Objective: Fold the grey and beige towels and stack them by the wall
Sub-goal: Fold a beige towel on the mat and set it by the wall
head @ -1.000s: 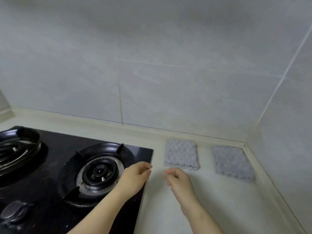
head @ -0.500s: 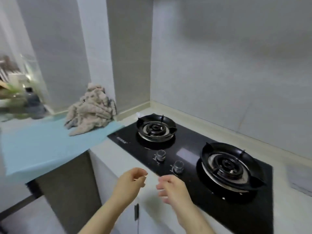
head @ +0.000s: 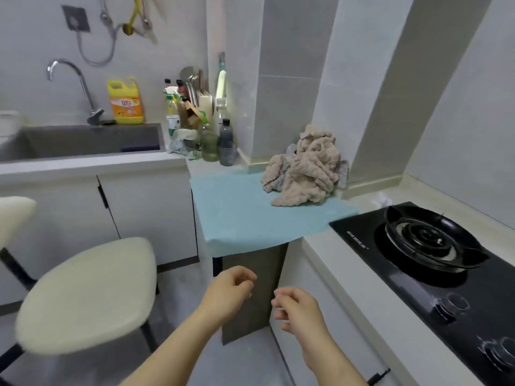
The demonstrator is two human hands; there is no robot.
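A crumpled pile of beige towels (head: 303,169), with bits of grey cloth showing at its edges, lies on a light blue mat (head: 245,215) against the wall column. My left hand (head: 230,289) and my right hand (head: 296,307) hang in the air below the mat's front edge, over the floor. Both have loosely curled fingers and hold nothing. They are well short of the pile. The folded grey towels by the far wall are out of view.
A black gas hob (head: 429,260) sits in the white counter to the right. A cream stool (head: 86,293) stands at the left. Behind it are a sink (head: 80,140) with a tap, a yellow detergent jug (head: 126,101) and several bottles (head: 225,143).
The view has swung left, from the two folded grey towels in the corner, past the hob, to the towel pile and sink. Both hands stay empty in front of me.
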